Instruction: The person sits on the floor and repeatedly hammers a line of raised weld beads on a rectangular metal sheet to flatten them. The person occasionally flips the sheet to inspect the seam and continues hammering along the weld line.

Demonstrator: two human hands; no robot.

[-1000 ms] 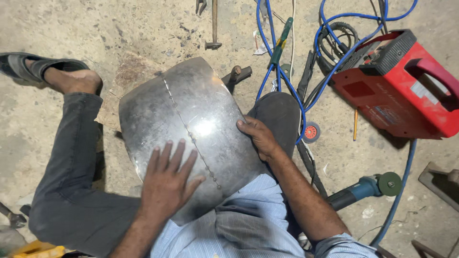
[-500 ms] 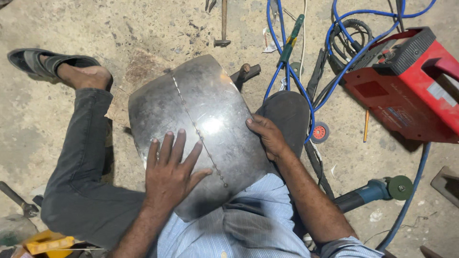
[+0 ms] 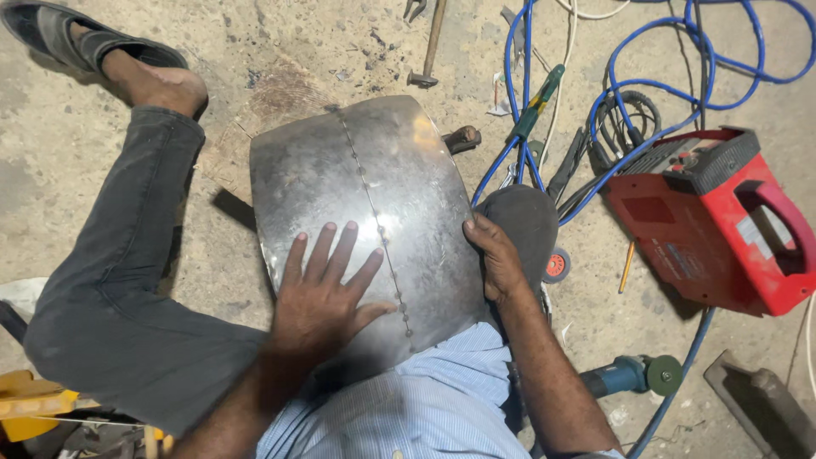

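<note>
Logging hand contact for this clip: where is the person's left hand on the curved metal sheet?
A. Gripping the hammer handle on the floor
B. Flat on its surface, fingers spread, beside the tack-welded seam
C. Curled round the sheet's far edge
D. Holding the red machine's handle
B: the left hand lies palm-down with fingers spread on the curved metal sheet, just left of the seam, while the right hand grips the sheet's right edge.

Left hand (image 3: 327, 293) lies flat, fingers spread wide; right hand (image 3: 497, 255) curls, fingers bent, wrist angled inward.
</note>
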